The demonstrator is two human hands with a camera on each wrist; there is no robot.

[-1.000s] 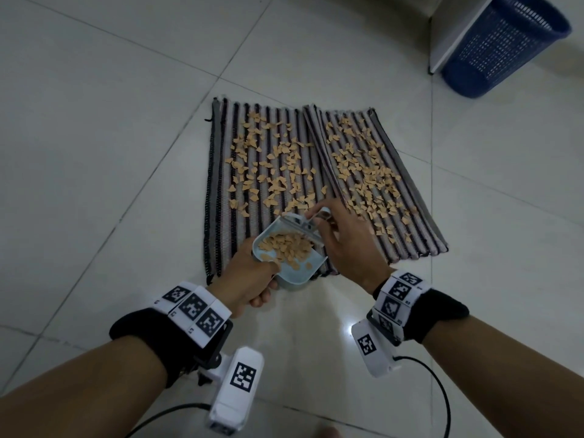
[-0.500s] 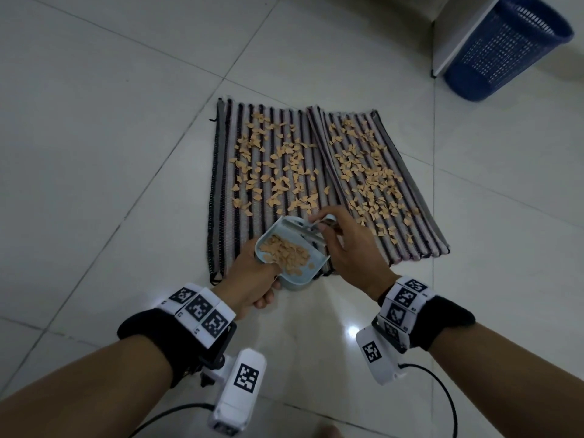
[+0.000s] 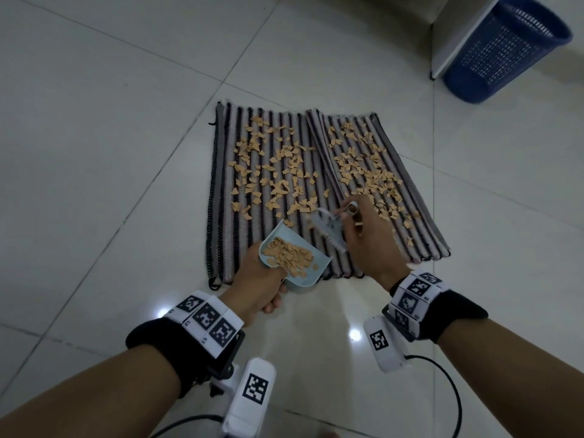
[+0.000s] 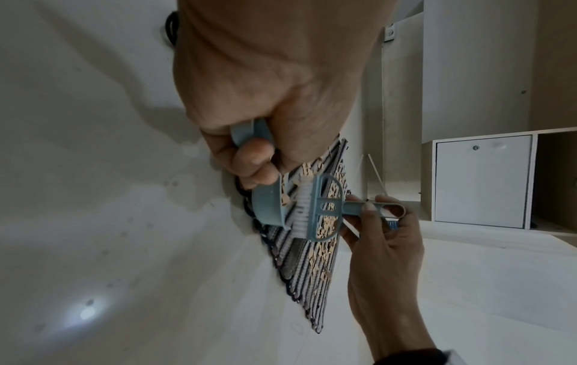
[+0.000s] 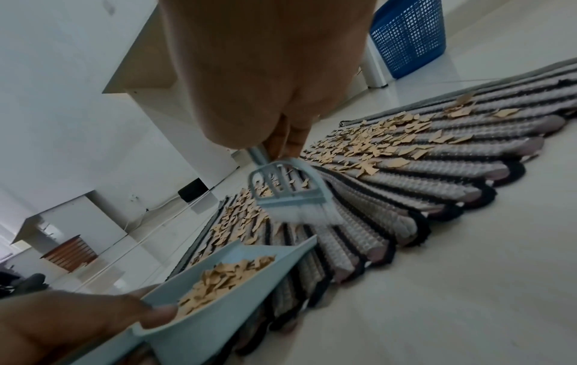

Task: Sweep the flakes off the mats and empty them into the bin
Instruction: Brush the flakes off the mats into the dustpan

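Observation:
Two striped mats, left [image 3: 221,197] and right [image 3: 425,226], lie side by side on the tiled floor, and tan flakes [image 3: 278,172] are scattered over both. My left hand [image 3: 265,292] grips the handle of a light blue dustpan [image 3: 294,259], which holds a heap of flakes and is tilted over the left mat's near edge. My right hand [image 3: 354,222] pinches the handle of a small blue brush [image 3: 328,230]. Its white bristles [image 5: 299,214] point down at the mat, just beyond the pan's mouth [image 5: 274,249]. The blue mesh bin [image 3: 505,45] stands at the far right.
A white cabinet [image 4: 480,182] stands past the mats, and its panel edge [image 3: 458,39] is next to the bin. Bare glossy tiles [image 3: 94,153] surround the mats. Cables run from both wrist cameras [image 3: 448,390].
The brush has come away from the dustpan's mouth and moved right and farther off over the mat. The dustpan now sits a little lower and nearer, still full of flakes.

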